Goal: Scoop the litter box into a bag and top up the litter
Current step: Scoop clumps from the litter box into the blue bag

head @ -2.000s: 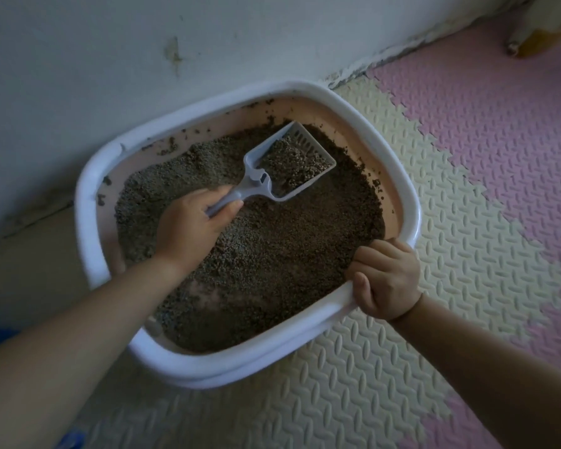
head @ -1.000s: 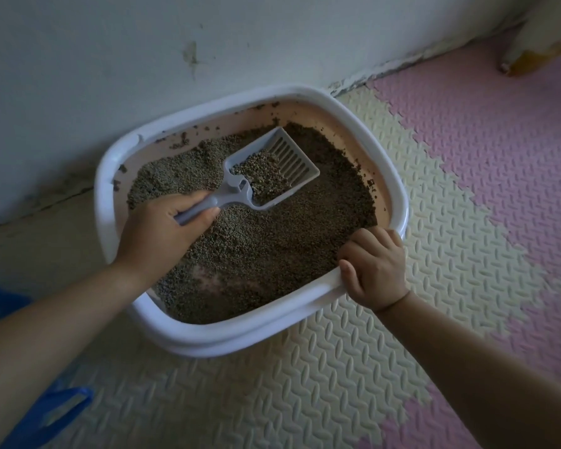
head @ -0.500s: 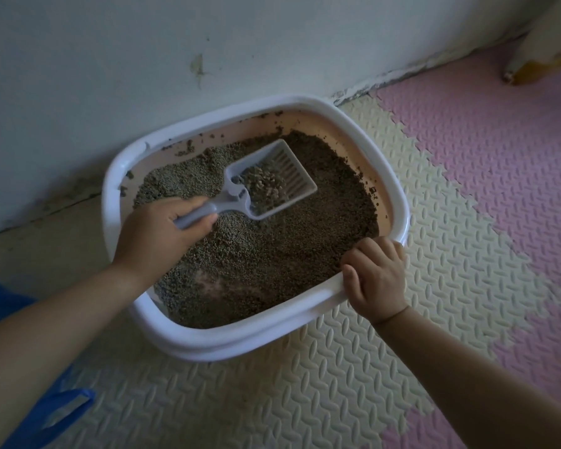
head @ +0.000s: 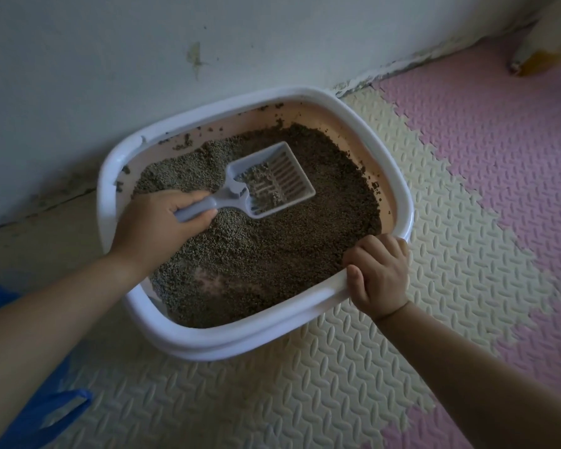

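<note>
A litter box with a white rim (head: 240,341) and pink inner walls sits on the floor against the wall, holding grey-brown litter (head: 289,241). A patch of bare pink bottom shows near the front. My left hand (head: 156,225) grips the handle of a pale grey slotted scoop (head: 269,179), which is held just above the litter with a small amount of granules on its slots. My right hand (head: 379,273) grips the box's right front rim, fingers curled over the edge. A blue plastic bag (head: 42,416) lies at the lower left, partly hidden by my left arm.
The box stands on cream foam floor tiles (head: 272,400) that join pink tiles (head: 499,157) on the right. A pale wall (head: 143,43) runs right behind the box. A yellow-tipped object (head: 544,50) rests at the top right corner.
Over the frames most of the litter has sifted out through the scoop's slots, leaving only a little. The scoop stays above the box's middle. My right hand keeps its grip on the rim.
</note>
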A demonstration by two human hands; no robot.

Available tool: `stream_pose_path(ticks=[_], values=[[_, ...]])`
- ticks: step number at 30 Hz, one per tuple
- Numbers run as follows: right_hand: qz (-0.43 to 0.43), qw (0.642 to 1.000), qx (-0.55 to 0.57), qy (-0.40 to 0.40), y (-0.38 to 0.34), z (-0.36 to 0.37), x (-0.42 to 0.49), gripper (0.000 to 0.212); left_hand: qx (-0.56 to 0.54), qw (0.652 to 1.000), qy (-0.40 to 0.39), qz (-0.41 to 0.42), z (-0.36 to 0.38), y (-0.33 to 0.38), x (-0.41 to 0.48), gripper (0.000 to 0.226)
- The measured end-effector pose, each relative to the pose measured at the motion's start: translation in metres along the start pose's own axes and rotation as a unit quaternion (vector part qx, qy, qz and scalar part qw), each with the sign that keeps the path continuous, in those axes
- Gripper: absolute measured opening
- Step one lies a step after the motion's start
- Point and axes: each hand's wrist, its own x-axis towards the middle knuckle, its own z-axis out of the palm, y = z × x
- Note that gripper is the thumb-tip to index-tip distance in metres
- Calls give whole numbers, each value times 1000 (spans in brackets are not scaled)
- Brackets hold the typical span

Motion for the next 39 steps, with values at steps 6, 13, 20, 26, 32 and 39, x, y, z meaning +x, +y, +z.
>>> stream_pose_path(ticks=[6, 13, 20, 26, 32, 39], values=[[-3, 1000, 6, 4, 1, 0, 1, 59, 3, 1000, -23, -4, 12, -1, 0, 37], [5, 1000, 16, 8, 0, 1, 1, 59, 10, 1000, -26, -11, 22, -6, 11, 37], [-6, 999, 33, 22, 3, 4, 0, 48, 91, 991, -91, -17, 30, -5, 35, 35], [-11, 999, 38, 29, 5, 6, -2, 50, 206, 963, -173, 9, 36, 15, 72, 22], [-14, 998, 44, 32, 6, 6, -3, 51, 231, 952, -199, 38, 61, 41, 108, 18], [-28, 997, 51, 45, 9, 9, -4, 44, 136, 981, -127, 61, 129, 53, 101, 28]])
